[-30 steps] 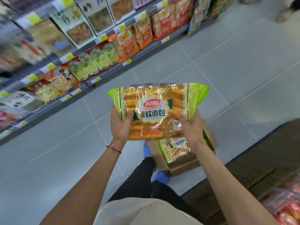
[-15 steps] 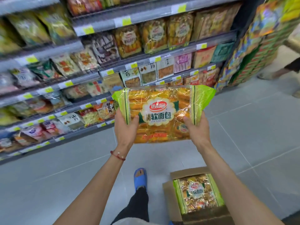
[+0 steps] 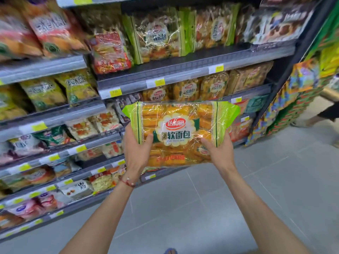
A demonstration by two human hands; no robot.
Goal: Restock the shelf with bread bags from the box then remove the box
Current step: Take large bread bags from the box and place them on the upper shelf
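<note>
I hold a bread bag (image 3: pixel 176 129) with green ends and yellow rolls inside, flat and label up, in front of the shelves. My left hand (image 3: pixel 136 153) grips its lower left edge and my right hand (image 3: pixel 218 153) grips its lower right edge. Matching bread bags (image 3: pixel 157 35) stand on a shelf (image 3: pixel 192 65) above the held one, with bare shelf floor in front of them. More of the same kind (image 3: pixel 212 88) sit one shelf lower. The box is out of view.
Shelves of other snack bags (image 3: pixel 51 92) run off to the left. A stacked display of colourful packs (image 3: pixel 293 110) stands at the right end. A person's legs (image 3: pixel 319 116) are at the far right on the grey tiled floor (image 3: pixel 238 198).
My view has lifted from the floor and box to the shelves. The bag has risen with both hands and come closer to the shelves. The box has dropped out of view.
</note>
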